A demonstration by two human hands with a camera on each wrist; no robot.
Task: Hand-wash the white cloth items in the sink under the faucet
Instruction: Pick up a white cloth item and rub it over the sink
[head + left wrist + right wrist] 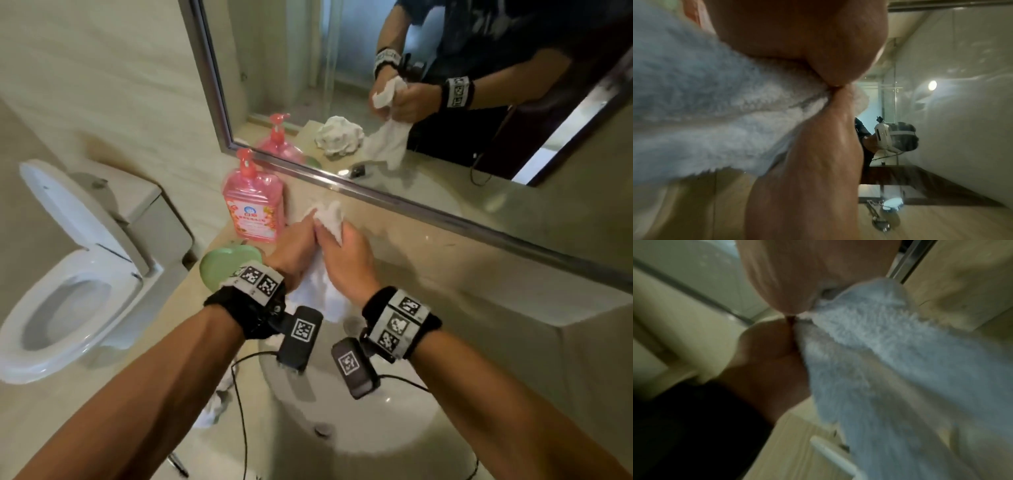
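Observation:
A white terry cloth (329, 216) is bunched between both hands above the sink (376, 431), and its tail hangs down toward the basin. My left hand (300, 237) grips the cloth from the left. My right hand (342, 255) grips it from the right, and the knuckles of both hands press together. In the left wrist view the cloth (715, 105) is squeezed under my left hand (807, 35). The right wrist view, which is blurred, shows the cloth (900, 363) hanging from my right hand (807, 269). My hands hide the faucet. No running water is visible.
A second crumpled white cloth (214, 406) lies on the counter left of the sink, partly behind my left forearm. A pink soap pump bottle (253, 209) and a green soap dish (227, 269) stand at the back left. A toilet (68, 274) is further left. The mirror (428, 102) rises behind the sink.

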